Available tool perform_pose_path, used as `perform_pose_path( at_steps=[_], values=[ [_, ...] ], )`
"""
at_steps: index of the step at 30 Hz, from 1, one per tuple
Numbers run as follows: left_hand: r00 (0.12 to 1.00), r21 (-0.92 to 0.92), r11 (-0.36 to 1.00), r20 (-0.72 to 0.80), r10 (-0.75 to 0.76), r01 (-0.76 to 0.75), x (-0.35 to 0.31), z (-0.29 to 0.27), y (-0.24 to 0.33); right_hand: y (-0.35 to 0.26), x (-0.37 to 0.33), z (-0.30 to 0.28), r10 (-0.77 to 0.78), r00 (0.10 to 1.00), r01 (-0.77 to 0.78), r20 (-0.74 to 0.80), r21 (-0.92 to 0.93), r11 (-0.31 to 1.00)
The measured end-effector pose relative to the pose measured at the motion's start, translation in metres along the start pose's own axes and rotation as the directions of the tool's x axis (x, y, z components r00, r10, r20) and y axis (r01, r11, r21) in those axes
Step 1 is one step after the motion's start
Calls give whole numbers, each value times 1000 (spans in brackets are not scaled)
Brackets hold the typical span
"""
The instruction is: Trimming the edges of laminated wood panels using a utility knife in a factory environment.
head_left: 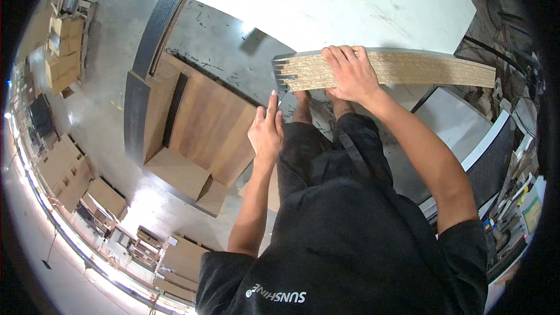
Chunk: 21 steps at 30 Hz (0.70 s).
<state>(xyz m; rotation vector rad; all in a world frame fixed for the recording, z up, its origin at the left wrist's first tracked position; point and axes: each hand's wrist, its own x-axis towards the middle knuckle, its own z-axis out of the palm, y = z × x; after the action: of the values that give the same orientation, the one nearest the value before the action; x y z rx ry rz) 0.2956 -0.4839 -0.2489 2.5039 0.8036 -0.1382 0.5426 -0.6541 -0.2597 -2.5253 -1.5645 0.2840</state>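
A stack of long, narrow particleboard strips (429,68) lies along the near edge of a white-topped table (350,9). Dark edging (279,74) covers their left ends, with pale gaps between the strips. My right hand (354,74) grips the stack left of its middle, fingers over the top and thumb at the near side. Just below the dark ends is my left hand (267,131), closed on a slim, shiny tool that is mostly hidden. Its index finger stretches forward along the tool towards the edging.
A wood-coloured panel assembly (213,119) with dark edges stands on the floor at my left, near a long dark curved board (160,20). Cardboard boxes (63,70) are stacked farther left. A pale panel (452,125) and clutter stand at my right.
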Motion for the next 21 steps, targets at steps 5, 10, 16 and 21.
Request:
perform_pose_path(
  at_steps=[5, 10, 16, 21],
  values=[
    [998, 70, 997, 56, 35, -39, 6, -6, -9, 1, 0, 1, 2, 1000, -2, 12, -2, 1000],
    [991, 126, 985, 69, 110, -118, 22, -12, -17, 2, -1, 2, 3, 1000, -3, 16, 1, 1000],
    [988, 155, 977, 58, 140, -148, 59, -21, -13, 0, 0, 2, 30, 997, -33, 78, 38, 999],
    [978, 171, 963, 59, 202, -209, 76, -30, -11, 1, 0, 4, 46, 996, -48, 82, 15, 999]
  ],
)
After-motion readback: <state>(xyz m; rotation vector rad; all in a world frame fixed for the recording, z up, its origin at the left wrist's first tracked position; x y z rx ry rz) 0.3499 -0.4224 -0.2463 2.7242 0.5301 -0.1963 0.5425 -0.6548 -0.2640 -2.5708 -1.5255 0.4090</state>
